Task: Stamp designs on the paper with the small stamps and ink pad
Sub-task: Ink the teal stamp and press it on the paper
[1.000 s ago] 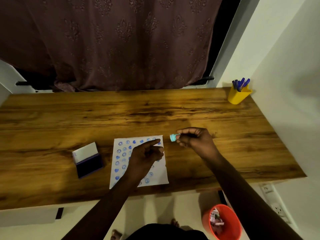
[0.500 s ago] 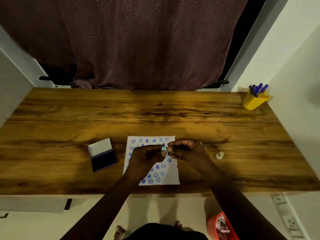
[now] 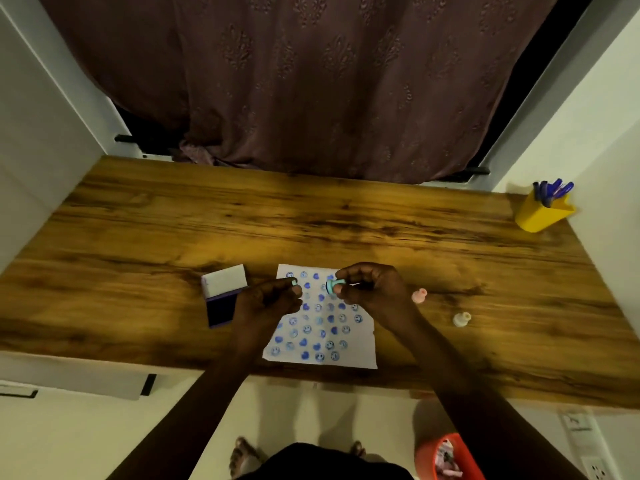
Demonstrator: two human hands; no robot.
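A white paper (image 3: 360, 344) covered with several blue stamped hearts and smileys lies near the table's front edge. Above its top, my right hand (image 3: 374, 289) pinches a small teal stamp (image 3: 333, 285) by its body. My left hand (image 3: 268, 299) is a short way to the left and holds a small teal cap (image 3: 294, 282) between its fingertips. The open ink pad (image 3: 221, 308), lid raised, sits left of the paper, partly behind my left hand. A pink stamp (image 3: 419, 295) and a cream stamp (image 3: 461, 319) stand on the wood to the right.
The wooden table (image 3: 311, 220) fills the niche between white walls. A yellow cup of blue pens (image 3: 543, 211) stands at the back right corner. A curtain hangs behind the table. An orange bin (image 3: 450, 457) sits on the floor at lower right.
My hands met over the paper's top, then drew apart: the teal cap stays in my left hand, the stamp in my right. The view shifted left.
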